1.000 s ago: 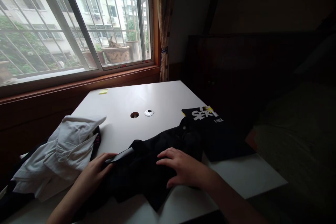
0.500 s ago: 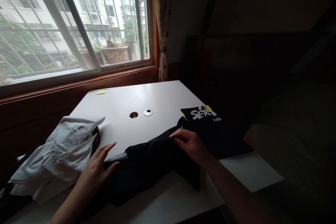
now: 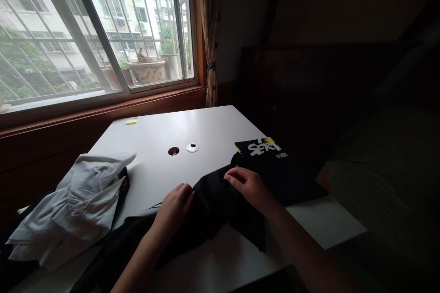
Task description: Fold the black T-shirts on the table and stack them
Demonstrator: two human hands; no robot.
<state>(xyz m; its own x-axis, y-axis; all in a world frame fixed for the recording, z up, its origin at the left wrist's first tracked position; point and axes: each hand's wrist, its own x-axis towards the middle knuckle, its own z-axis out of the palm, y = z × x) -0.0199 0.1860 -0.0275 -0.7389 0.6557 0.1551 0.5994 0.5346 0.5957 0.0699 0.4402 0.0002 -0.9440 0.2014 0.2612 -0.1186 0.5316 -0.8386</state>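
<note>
A black garment [image 3: 209, 206] lies stretched across the white table [image 3: 151, 142]. My left hand [image 3: 177, 203] is closed on its upper edge near the middle. Further right, my right hand [image 3: 245, 185] pinches the same cloth, thumb and fingers together. Just beyond my right hand lies a folded black shirt [image 3: 292, 178] with white and yellow lettering. A crumpled white garment [image 3: 82, 197] rests at the left on top of dark clothing.
Two round holes [image 3: 192, 147] are set in the tabletop, and a yellow note [image 3: 131, 121] lies near the far left corner. Behind are a barred window [image 3: 99, 32] and a curtain [image 3: 212, 32]. Part of a person in dark green clothing [image 3: 385, 169] shows at the right.
My left hand has moved right and closed on the black garment's edge; it was open before. The garment's left part has shifted. My right hand stays in nearly the same place.
</note>
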